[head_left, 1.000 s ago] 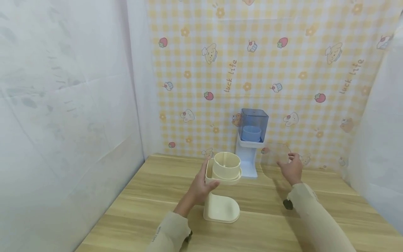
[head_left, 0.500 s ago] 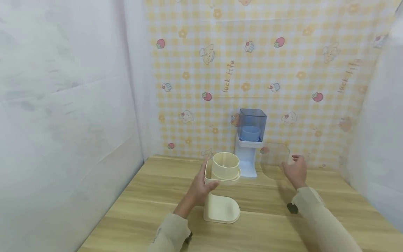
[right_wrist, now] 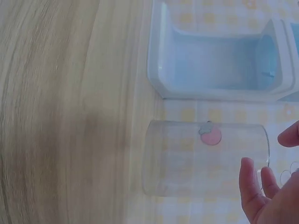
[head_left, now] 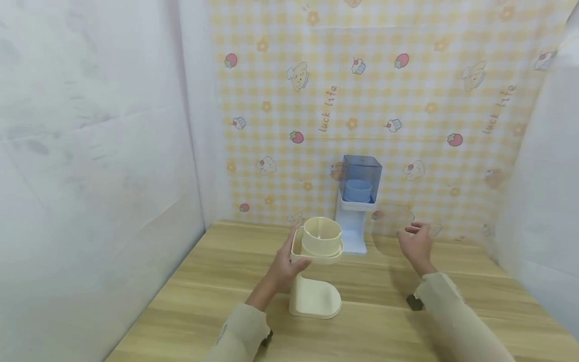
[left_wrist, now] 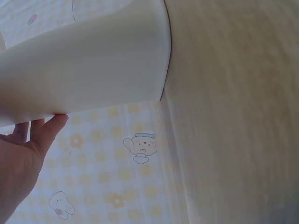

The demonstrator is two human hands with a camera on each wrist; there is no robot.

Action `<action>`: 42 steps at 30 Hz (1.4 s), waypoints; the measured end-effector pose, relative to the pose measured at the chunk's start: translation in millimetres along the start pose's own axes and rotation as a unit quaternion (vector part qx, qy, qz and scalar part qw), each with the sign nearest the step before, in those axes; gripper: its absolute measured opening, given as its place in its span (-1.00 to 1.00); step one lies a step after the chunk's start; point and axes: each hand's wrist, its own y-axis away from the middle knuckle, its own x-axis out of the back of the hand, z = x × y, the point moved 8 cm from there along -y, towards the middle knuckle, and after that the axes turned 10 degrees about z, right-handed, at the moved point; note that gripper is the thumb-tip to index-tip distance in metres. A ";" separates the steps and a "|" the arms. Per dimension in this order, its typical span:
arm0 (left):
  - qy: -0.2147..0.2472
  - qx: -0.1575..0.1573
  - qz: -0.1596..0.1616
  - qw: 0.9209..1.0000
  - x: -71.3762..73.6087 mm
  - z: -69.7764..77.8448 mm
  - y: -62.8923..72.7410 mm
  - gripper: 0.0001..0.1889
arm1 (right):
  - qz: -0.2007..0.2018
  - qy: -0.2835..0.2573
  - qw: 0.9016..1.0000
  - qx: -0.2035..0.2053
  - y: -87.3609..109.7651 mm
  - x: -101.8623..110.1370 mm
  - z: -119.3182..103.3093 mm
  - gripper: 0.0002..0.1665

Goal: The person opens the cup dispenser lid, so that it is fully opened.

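The left hand [head_left: 282, 269] is gripping the cream stand [head_left: 315, 269] on the wooden surface [head_left: 217, 281], with the thumb lying along the front of its upper tray and the fingers reaching round the far side. A cream cup [head_left: 321, 238] is sitting upright in that tray, and the stand's foot is resting flat on the surface below. In the left wrist view, the thumb [left_wrist: 46, 130] is pressing against the cream wall [left_wrist: 88, 70].

The right hand [head_left: 415, 245] is hovering just beside a clear cup [head_left: 392, 231], its fingers [right_wrist: 254, 186] relaxed and spread, holding nothing. In the right wrist view the fingertips are lying close to the cup's rim [right_wrist: 205, 158], but whether they are touching it is not clear. The clear cup is standing on the surface near the back wall, just right of a white and blue dispenser [head_left: 357, 201]. The dispenser is standing behind the cream stand, against the checked wallpaper [head_left: 407, 100], with a blue cup [head_left: 359, 190] inside its tinted top.
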 end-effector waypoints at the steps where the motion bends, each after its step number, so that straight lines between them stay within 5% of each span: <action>1: 0.002 -0.002 0.000 1.000 -0.1 0.2 0.6 -0.03 | -0.005 0.001 1.000 -0.001 1.3 -1.0 -1.0 -0.23; 8: 0.004 -0.019 0.010 1.000 3.8 14.3 1.7 -0.04 | -0.010 -0.024 0.999 -0.020 9.1 -4.0 -15.4 -0.30; 19: 0.000 -0.005 -0.005 1.000 6.6 -3.2 10.6 -0.13 | -0.019 0.003 0.999 0.028 27.5 -5.7 -36.5 -0.46; 29: 0.135 0.031 -0.048 0.989 11.8 -6.0 9.9 -0.21 | -0.031 -0.013 0.994 0.099 51.2 -12.1 -72.9 -0.56; 37: 0.104 0.081 -0.013 0.991 16.5 -10.8 8.2 -0.52 | -0.038 -0.020 0.992 0.120 60.3 -11.9 -83.8 -0.61; 42: 0.061 0.134 0.043 0.988 24.8 -17.3 4.8 -0.63 | -0.045 -0.027 0.991 0.121 65.2 -10.7 -88.1 -0.63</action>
